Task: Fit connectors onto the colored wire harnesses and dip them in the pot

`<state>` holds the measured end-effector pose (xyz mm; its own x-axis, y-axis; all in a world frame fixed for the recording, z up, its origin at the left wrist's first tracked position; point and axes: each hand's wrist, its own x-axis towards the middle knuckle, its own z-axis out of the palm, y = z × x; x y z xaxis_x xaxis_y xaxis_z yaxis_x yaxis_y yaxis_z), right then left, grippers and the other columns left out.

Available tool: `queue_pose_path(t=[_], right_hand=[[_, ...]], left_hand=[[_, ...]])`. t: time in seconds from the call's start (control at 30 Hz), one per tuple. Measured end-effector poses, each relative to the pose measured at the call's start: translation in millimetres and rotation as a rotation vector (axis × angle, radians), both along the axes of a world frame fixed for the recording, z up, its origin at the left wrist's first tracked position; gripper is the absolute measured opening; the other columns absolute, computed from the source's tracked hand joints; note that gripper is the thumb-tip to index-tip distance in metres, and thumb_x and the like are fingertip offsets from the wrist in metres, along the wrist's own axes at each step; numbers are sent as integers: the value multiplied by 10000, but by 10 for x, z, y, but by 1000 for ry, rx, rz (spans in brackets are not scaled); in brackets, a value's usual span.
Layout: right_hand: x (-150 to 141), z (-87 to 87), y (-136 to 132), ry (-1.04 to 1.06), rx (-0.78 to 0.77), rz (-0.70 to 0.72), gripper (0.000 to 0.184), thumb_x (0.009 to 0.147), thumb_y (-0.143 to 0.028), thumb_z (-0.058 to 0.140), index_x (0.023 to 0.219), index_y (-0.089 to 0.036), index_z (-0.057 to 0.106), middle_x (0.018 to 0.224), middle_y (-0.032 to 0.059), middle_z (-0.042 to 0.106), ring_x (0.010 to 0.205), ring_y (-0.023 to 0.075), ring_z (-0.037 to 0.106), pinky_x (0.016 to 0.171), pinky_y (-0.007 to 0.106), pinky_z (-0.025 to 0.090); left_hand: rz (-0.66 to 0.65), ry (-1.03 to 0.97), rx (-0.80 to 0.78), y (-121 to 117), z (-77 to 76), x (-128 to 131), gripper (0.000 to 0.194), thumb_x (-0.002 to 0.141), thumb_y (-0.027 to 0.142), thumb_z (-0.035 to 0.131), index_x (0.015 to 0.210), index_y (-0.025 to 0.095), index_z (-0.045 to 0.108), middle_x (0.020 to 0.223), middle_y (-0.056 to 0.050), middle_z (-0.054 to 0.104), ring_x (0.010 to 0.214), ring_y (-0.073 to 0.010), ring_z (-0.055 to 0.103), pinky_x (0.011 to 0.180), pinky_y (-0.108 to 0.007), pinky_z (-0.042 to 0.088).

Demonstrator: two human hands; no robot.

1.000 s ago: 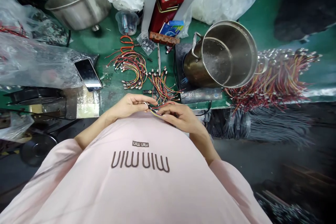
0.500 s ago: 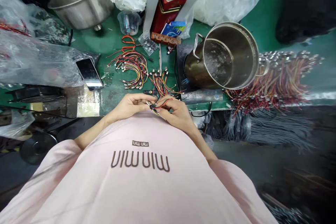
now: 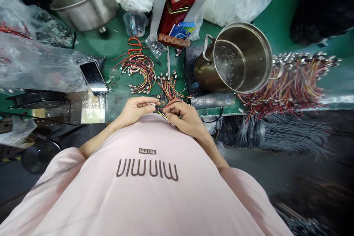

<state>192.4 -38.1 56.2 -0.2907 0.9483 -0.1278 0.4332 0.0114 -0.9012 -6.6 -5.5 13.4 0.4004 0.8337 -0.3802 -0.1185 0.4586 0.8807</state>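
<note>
A short multicoloured wire lead of thin red, yellow and dark strands is held between the two hands, just above the chest of a pale pink T-shirt. Its long axis runs diagonally: a small pale connector points up and to the left, toward the left hand, and the strands trail down and to the right, while a red strand arcs above the right hand's knuckles. The left hand pinches the connector end narrowly between thumb and fingertips. The right hand has its curled fingers closed on the strands.

Beyond the hands stands a green-topped table, scuffed and worn near its front edge. Two loose bunches of similar leads lie on it: a curved bunch and a smaller one directly ahead of the hands. A much larger mass of leads spreads at the far right. A black smartphone lies on clear plastic sheeting to the left. Orange-handled pliers and a clear plastic cup sit farther ahead. A stainless steel stockpot stands to the right, and a steel basin stands at the far left.
</note>
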Motion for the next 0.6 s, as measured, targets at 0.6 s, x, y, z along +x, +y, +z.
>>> queue_pose_path(t=[0.6], right_hand=[[44,58,111,20,-18,78,197,837,-227,591,662,-174,665,735,30,644,729,136,590,654,276,462]], left_hand=[[-65,-19,75,3,-3,-19,285,670,305,784,923,177,756,978,-70,749,861,-159,676,807,-291,522]])
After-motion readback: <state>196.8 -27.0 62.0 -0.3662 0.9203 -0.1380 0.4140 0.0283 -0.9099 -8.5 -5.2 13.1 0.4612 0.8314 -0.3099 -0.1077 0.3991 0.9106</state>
